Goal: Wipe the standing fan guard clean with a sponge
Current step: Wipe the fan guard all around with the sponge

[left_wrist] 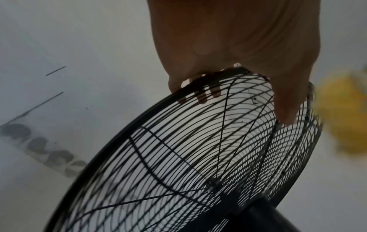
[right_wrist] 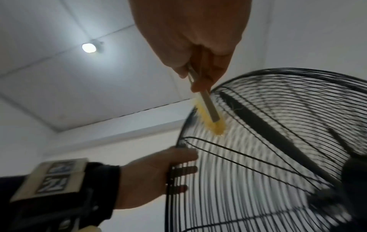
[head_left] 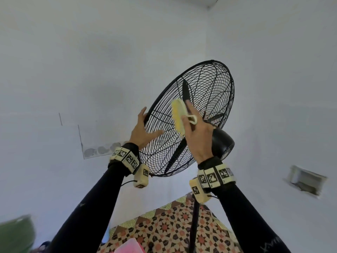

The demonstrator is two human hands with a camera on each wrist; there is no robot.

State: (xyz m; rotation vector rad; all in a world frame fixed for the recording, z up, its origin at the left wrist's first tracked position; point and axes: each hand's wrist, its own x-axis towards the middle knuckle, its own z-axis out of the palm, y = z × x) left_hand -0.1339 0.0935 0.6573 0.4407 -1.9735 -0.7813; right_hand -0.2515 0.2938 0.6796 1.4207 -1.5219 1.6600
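Left hand (head_left: pixel 144 132) grips the guard (head_left: pixel 207 84) at its rim. Fingers (left_wrist: pixel 200 97) curl round the rim to the far side, seen through the wires in the left wrist view. Thumb lies along the front wires. In the head view only the back of this hand and the thumb show.

Right hand (head_left: pixel 197 137) holds the sponge (head_left: pixel 178 115), a yellow pad with a pale backing and loop handle. Fingers lie along the backing. The yellow face is against the guard's front wires, near the upper middle. In the right wrist view the sponge (right_wrist: pixel 210 116) shows edge-on and blurred, just beside the rim. In the left wrist view it is only a yellow smear at the right edge.

Guard is black wire, tilted back. Dark blades show through it. Motor housing (head_left: pixel 222 141) is partly hidden behind the right hand. Pole (head_left: pixel 194 225) runs down behind the right wrist band and is cut off at the bottom edge.

Around: white walls, a lit ceiling lamp (right_wrist: pixel 89 47), a wall recess (head_left: pixel 306 179) to the right. Below, a patterned cloth (head_left: pixel 164 229). A green blur (head_left: pixel 16 232) at lower left and a pink thing (head_left: pixel 129 247) at the bottom edge, neither identifiable. Grey marks on the wall (head_left: pixel 102 148) behind the left wrist, unclear.
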